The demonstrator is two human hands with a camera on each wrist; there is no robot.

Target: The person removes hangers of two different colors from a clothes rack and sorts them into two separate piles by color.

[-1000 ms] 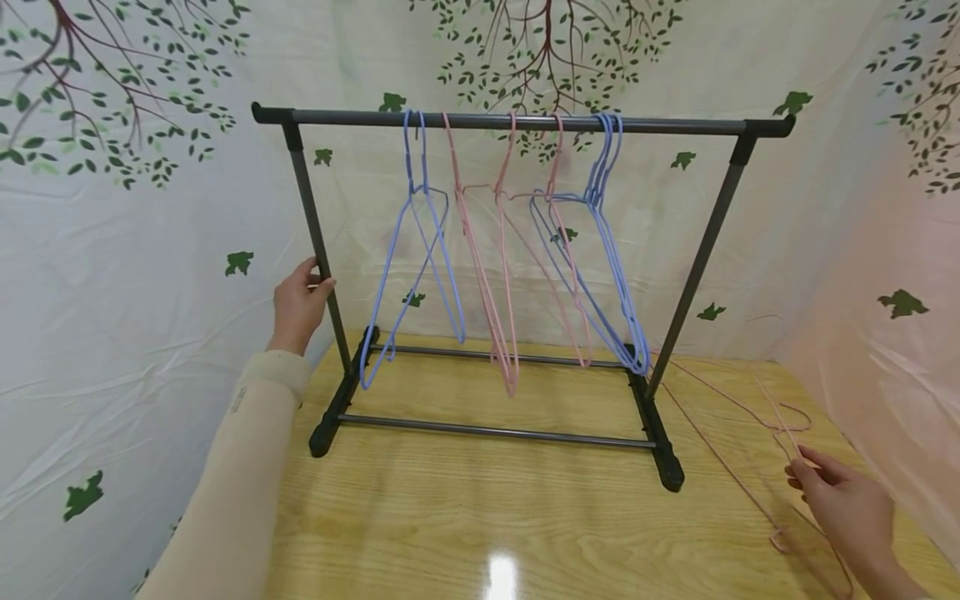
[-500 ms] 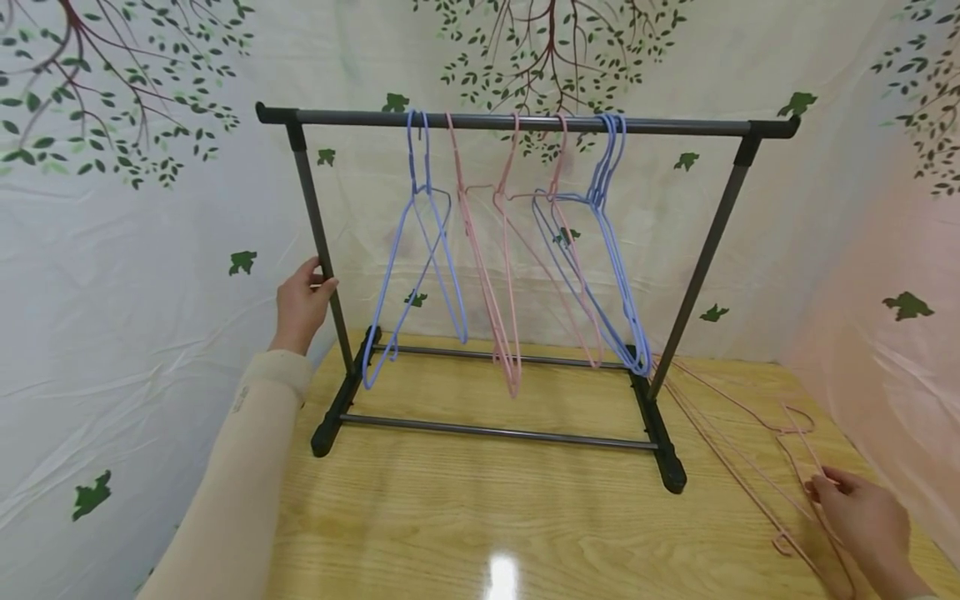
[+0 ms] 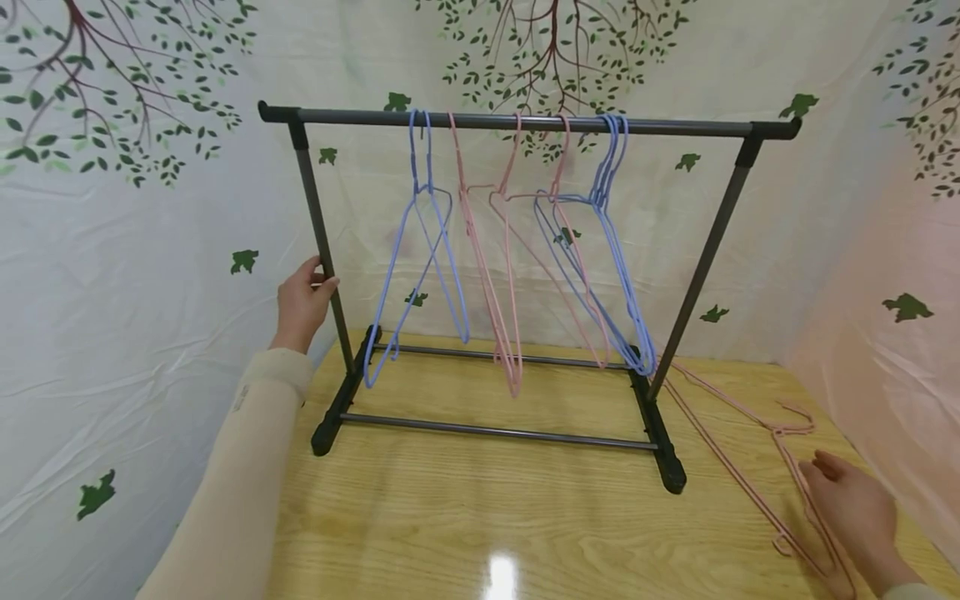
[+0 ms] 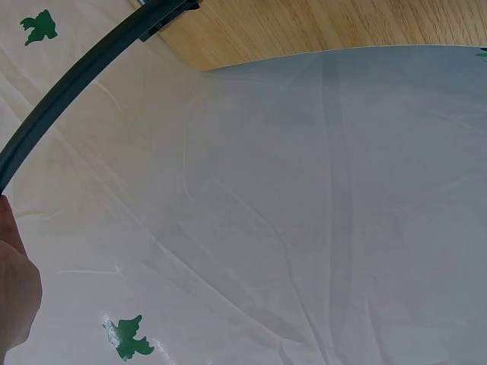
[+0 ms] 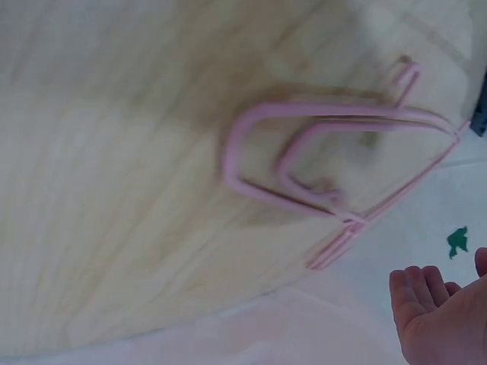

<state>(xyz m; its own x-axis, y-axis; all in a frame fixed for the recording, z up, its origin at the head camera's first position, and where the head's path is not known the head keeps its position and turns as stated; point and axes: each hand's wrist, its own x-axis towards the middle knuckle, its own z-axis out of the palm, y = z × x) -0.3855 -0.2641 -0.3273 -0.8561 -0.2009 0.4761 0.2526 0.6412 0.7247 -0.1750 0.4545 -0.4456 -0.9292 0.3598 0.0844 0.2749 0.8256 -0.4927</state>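
Note:
My left hand (image 3: 300,308) grips the left post (image 3: 309,200) of a black clothes rack, thumb and fingers around it. In the left wrist view, part of that hand (image 4: 17,293) shows beside the dark post (image 4: 72,80). Over the table's right side, my right hand (image 3: 851,504) hovers beside pink wire clothes hangers (image 3: 795,432) lying stacked and overlapping. Seen from the right wrist, its fingers are extended with nothing in them, apart from the pink hangers (image 5: 319,110). On the rack's top bar (image 3: 345,117) hang blue hangers (image 3: 386,283) and pink hangers (image 3: 486,283).
More blue hangers (image 3: 624,283) hang bunched toward the bar's right side. The rack's black right foot (image 3: 660,442) stands on the wood table (image 3: 465,508), close to the loose hangers. Leaf-printed white cloth (image 3: 172,333) walls in the back and sides.
My right hand lowered a pink hanger onto the other on the table and let it go. The hanging pink hanger nearest the right swung slightly right. My left hand keeps its grip.

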